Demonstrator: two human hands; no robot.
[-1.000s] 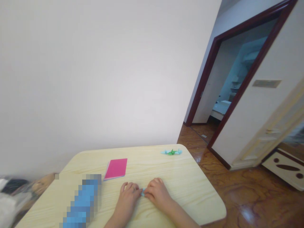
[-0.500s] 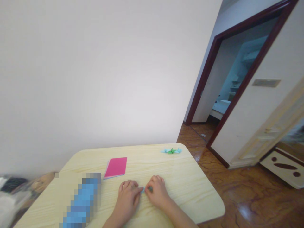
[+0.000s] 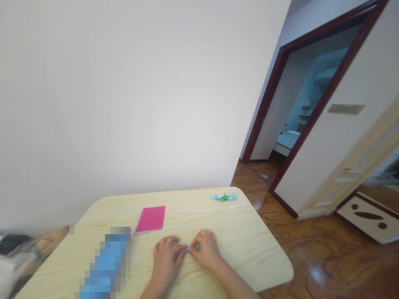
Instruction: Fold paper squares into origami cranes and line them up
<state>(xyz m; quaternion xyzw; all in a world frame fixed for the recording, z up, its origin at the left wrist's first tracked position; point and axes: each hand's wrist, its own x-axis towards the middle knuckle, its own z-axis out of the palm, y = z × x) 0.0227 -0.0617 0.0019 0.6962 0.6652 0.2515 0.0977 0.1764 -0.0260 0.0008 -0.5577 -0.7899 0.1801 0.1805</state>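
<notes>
My left hand (image 3: 165, 254) and my right hand (image 3: 205, 249) rest on the pale wooden table (image 3: 246, 245), fingertips meeting over a small folded piece of light blue paper (image 3: 188, 247). Both hands pinch it, and most of it is hidden by my fingers. Farther back lie two small origami cranes, green and light blue, side by side (image 3: 223, 197). A stack of pink paper sheets (image 3: 150, 220) sits left of my hands, out of their reach by a short gap.
A pixelated blue object (image 3: 106, 265) lies on the table's left side. Blurred items (image 3: 18, 253) sit beyond the table's lower left corner. The table's rounded corners border a glossy brown floor (image 3: 314, 253). A dark red doorway (image 3: 264, 108) and a cream door (image 3: 339, 162) stand right.
My fingers have curled slightly closer around the blue paper. The whole view has drifted a little to the left; the other objects on the table have not moved.
</notes>
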